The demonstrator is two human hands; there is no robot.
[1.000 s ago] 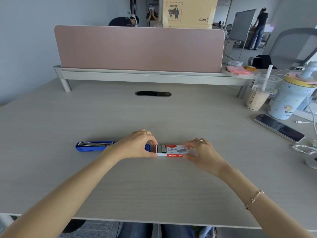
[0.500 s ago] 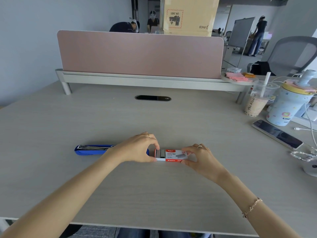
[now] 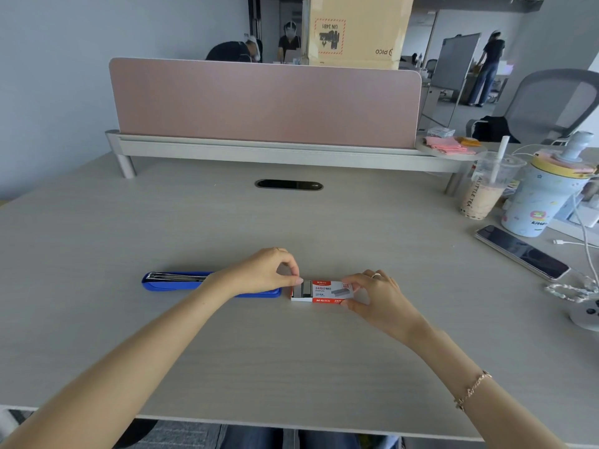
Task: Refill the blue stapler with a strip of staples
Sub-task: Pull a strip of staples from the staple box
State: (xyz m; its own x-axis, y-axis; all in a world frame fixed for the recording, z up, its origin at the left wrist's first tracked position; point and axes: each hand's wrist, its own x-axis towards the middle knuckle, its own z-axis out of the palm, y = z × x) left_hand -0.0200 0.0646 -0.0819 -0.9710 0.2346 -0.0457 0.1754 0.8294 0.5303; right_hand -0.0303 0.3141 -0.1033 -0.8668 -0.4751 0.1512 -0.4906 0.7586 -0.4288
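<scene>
The blue stapler [image 3: 176, 281] lies flat and opened out on the desk [image 3: 291, 358], its metal staple channel showing at the left end; my left forearm covers its middle. Right of it sits a small red and white staple box [image 3: 325, 291], its inner tray slid partly out to the left with grey staples [image 3: 304, 289] showing. My left hand [image 3: 264, 272] pinches at the tray's open end with thumb and forefinger. My right hand [image 3: 379, 298] grips the right end of the box sleeve.
A phone [image 3: 522, 251] lies at the right, with a milk tea cup [image 3: 483, 192], a pale tumbler [image 3: 544, 202], cables and a bead bracelet [image 3: 570, 291] beyond it. A pink divider [image 3: 265, 102] stands at the back, behind a cable slot [image 3: 288, 184]. People move far behind.
My left fingers have shifted slightly onto the exposed tray end of the box. The box and stapler stay where they were; the view has tilted a little.
</scene>
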